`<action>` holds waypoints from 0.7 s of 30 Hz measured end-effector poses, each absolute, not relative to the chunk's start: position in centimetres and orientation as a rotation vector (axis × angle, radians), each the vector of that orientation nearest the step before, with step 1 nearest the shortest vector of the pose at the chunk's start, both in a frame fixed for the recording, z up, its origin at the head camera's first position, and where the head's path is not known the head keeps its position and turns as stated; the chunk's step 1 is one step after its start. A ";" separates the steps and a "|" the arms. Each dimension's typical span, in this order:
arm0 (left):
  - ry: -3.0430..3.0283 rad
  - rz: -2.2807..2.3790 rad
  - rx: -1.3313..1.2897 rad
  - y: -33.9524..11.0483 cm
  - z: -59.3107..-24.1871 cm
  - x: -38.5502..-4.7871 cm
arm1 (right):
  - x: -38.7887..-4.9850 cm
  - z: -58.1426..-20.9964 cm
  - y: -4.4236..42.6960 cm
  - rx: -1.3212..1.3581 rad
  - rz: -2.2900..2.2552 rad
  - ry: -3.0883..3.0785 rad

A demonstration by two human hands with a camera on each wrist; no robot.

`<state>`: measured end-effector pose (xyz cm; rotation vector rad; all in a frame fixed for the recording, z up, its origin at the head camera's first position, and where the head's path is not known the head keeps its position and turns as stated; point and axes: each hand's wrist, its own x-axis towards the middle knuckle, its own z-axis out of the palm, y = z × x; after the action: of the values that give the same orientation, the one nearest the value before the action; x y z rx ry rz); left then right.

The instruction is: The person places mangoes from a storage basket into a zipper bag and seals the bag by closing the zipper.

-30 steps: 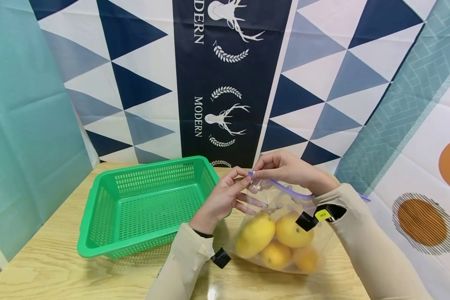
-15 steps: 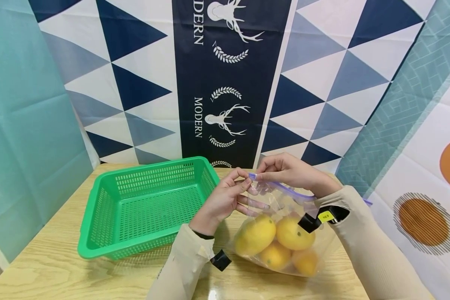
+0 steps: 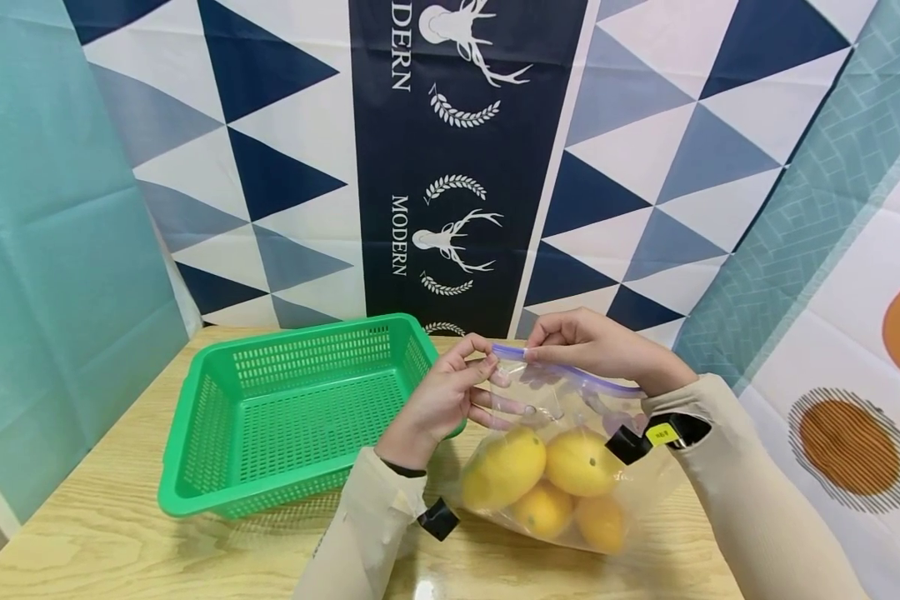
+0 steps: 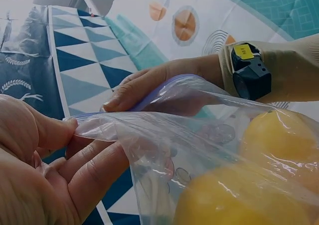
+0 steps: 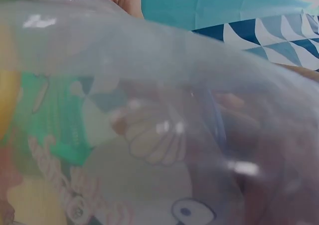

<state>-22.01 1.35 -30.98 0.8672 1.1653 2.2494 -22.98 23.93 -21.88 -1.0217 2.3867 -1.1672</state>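
A clear zip bag (image 3: 570,404) with a purple zip strip (image 3: 603,385) stands on the table, holding several yellow and orange fruits (image 3: 504,468). My left hand (image 3: 450,393) pinches the bag's top left corner between thumb and index finger; its other fingers spread behind the plastic. Just to the right, my right hand (image 3: 603,346) pinches the zip strip, with a small white bit showing at its fingertips. In the left wrist view, the strip passes from my left thumb (image 4: 57,132) to the right hand (image 4: 144,90). Printed plastic (image 5: 149,50) covers most of the right wrist view.
A green plastic basket (image 3: 176,442) with perforated sides stands on the wooden table (image 3: 82,508), left of the bag. Behind the table hangs a patterned cloth (image 3: 300,150). More cloth (image 3: 855,333) borders the right side.
My right hand has slid a little to the right along the zip strip, away from my left hand, baring more of the strip between them. My left hand stays nearly in place.
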 end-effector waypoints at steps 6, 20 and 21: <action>1.165 2.245 0.863 1.5 -31.1 -22.1 | -22.8 -22.0 24.4 -1.026 -1.154 2.419; 1.157 2.236 0.889 1.2 -31.2 -22.2 | -22.7 -21.6 25.4 -1.106 -1.014 2.465; 1.158 2.236 0.892 1.2 -31.2 -22.1 | -22.7 -21.6 25.5 -1.115 -1.005 2.466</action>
<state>-22.13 1.18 -31.19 0.8918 1.1578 2.2355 -22.65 25.50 -21.59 -1.1148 2.4664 -1.0050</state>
